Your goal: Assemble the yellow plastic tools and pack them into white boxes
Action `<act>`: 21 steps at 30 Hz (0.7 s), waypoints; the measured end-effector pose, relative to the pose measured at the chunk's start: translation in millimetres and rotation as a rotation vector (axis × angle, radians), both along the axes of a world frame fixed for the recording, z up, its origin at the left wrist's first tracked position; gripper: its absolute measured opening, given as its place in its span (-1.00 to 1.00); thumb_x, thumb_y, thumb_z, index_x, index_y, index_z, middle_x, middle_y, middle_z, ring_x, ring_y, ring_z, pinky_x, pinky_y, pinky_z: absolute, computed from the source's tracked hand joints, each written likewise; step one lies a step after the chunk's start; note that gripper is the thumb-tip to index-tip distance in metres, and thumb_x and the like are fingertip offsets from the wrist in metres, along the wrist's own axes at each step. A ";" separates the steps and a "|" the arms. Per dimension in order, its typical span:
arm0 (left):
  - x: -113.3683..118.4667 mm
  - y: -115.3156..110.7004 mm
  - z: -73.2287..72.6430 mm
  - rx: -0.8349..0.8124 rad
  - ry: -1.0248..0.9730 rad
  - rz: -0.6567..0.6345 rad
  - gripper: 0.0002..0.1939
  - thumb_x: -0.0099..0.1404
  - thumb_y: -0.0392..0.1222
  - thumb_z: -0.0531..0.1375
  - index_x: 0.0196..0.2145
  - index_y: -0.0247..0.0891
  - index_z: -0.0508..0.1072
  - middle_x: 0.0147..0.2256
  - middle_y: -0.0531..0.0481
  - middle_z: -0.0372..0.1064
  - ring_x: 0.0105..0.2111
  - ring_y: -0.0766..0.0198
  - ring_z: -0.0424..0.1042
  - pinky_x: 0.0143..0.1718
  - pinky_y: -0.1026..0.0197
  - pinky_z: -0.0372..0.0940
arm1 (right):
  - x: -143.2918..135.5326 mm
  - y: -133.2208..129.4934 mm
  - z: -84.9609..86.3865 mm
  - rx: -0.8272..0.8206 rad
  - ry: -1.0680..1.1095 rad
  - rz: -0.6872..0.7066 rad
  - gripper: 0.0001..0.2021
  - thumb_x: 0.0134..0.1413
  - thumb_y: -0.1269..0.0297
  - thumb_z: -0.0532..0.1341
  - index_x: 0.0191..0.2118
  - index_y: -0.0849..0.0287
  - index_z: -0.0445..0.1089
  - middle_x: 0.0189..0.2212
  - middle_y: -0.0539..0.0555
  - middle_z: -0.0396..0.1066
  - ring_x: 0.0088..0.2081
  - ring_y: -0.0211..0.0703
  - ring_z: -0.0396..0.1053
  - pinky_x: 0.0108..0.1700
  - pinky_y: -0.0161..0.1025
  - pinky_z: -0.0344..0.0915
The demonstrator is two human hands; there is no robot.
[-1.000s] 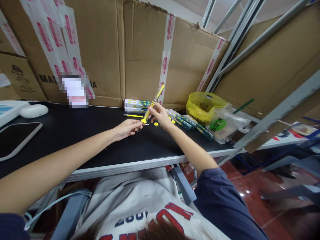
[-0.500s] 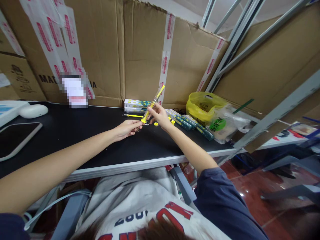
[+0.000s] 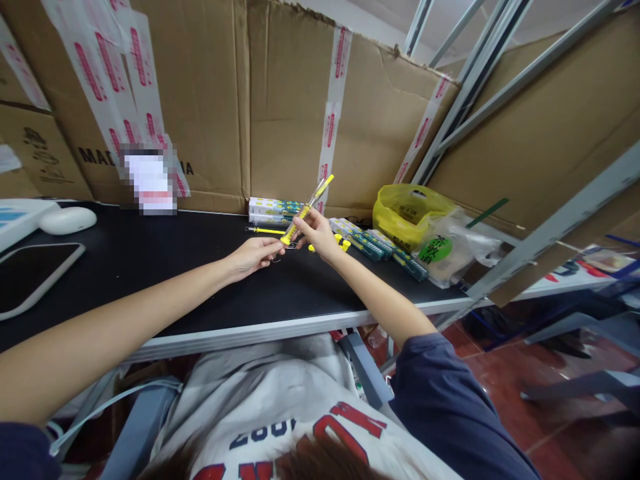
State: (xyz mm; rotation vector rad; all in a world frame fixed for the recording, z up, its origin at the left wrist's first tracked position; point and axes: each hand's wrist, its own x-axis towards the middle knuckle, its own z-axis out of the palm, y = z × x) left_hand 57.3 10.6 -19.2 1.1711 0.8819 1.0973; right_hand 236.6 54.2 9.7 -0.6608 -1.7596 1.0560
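Both hands meet on a clear-tubed spring scale point(image 3: 316, 193) with yellow ends, tilted with its top to the upper right. My left hand point(image 3: 255, 258) pinches its lower yellow end, near a small metal hook. Higher up, the fingers of my right hand point(image 3: 317, 233) close around the tube. Another thin yellow spring scale point(image 3: 265, 231) lies on the black tabletop behind my left fingers. Several small yellow caps point(image 3: 343, 243) lie just right of my right hand, partly hidden by it.
White-and-green slim boxes point(image 3: 273, 210) lie at the back, with more boxes point(image 3: 370, 241) to the right. A yellow plastic bag point(image 3: 407, 213) and a clear bag point(image 3: 450, 253) stand near the metal shelf post. At left are a phone-like tablet point(image 3: 35, 280) and a white mouse point(image 3: 67, 221). Cardboard point(image 3: 290, 107) walls the back.
Both hands stay on the spring scale in nearly the same place. My right hand has shifted slightly, and the scale's top end sits a little further right.
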 end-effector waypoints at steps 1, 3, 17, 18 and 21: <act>-0.5 0.6 -1.2 0.018 0.006 0.011 -0.60 -0.14 -0.07 0.49 -0.42 -0.38 0.51 -0.47 0.03 0.36 -0.58 0.51 0.11 -0.62 0.42 -0.04 | -0.7 0.0 -1.0 -0.011 0.013 -0.006 -0.51 -0.02 -0.14 0.33 -0.19 0.13 0.19 -0.43 -0.05 0.38 -0.44 -0.26 0.45 -0.58 -0.39 0.42; -1.6 1.8 -3.5 0.060 0.025 0.018 -0.59 -0.15 -0.04 0.48 -0.44 -0.38 0.50 -0.47 0.03 0.36 -0.58 0.51 0.11 -0.60 0.41 -0.03 | -2.1 0.0 -2.9 -0.042 0.037 -0.012 -0.49 -0.03 -0.14 0.34 -0.20 0.12 0.19 -0.44 -0.06 0.39 -0.46 -0.27 0.46 -0.56 -0.39 0.44; 8.7 -11.7 13.4 -0.045 0.089 0.058 -0.89 0.23 -0.23 0.10 -0.43 -0.28 0.32 -0.62 0.09 0.27 -0.59 0.38 0.26 -0.46 0.34 0.22 | -8.5 2.4 -10.6 -0.234 0.139 -0.015 -0.52 -0.04 -0.03 0.41 -0.25 0.14 0.16 -0.46 -0.05 0.49 -0.50 -0.27 0.53 -0.51 -0.40 0.50; 9.9 -12.9 15.3 -0.083 0.088 0.033 -0.85 0.27 -0.23 0.05 -0.45 -0.27 0.29 -0.66 0.13 0.17 -0.63 0.40 0.19 -0.50 0.34 0.21 | -9.0 1.4 -10.8 -0.240 0.137 -0.013 -0.53 -0.02 -0.02 0.40 -0.25 0.14 0.16 -0.46 -0.06 0.49 -0.50 -0.28 0.53 -0.51 -0.40 0.50; 12.2 -14.9 16.4 -0.154 0.102 0.004 -0.72 0.37 -0.11 0.01 -0.49 -0.22 0.19 -0.70 0.21 -0.02 -0.72 0.44 -0.01 -0.64 0.38 0.09 | -10.5 -1.5 -11.7 -0.255 0.122 0.001 -0.52 -0.02 -0.02 0.40 -0.25 0.14 0.15 -0.46 -0.06 0.49 -0.50 -0.29 0.52 -0.49 -0.39 0.51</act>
